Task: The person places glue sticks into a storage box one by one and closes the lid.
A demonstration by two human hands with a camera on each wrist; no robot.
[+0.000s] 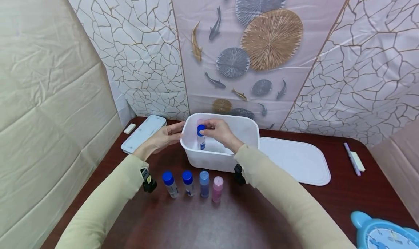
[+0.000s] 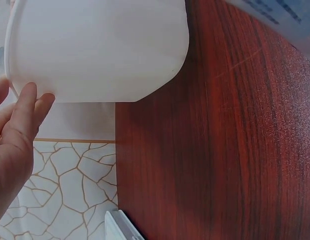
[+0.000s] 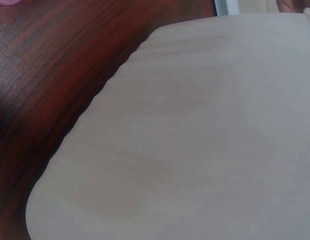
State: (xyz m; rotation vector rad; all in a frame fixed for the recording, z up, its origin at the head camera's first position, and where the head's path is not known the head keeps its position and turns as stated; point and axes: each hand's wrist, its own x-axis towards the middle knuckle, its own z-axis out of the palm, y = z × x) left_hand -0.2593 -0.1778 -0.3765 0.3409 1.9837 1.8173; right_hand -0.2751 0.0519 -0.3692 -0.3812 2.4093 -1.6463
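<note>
A white plastic bin (image 1: 209, 161) stands near the back of the table. My right hand (image 1: 220, 132) reaches over it and pinches a blue-capped glue stick (image 1: 201, 131) upright inside, near the left wall. Something pale pink shows behind that cap. My left hand (image 1: 165, 137) touches the bin's left end, its fairly straight fingers (image 2: 26, 107) against the outer wall by the rim. In front of the bin stand two more blue-capped glue sticks (image 1: 169, 183), a translucent blue one (image 1: 204, 185) and a pink one (image 1: 217, 189). The right wrist view shows mostly the bin's wall (image 3: 184, 125).
A white lid (image 1: 298, 161) lies right of the bin. On the left are a pale flat case (image 1: 144, 132) and an eraser (image 1: 129, 128). A purple pen (image 1: 352, 160) lies over a pale pad at far right, and a blue clock (image 1: 386, 234) sits at the front right.
</note>
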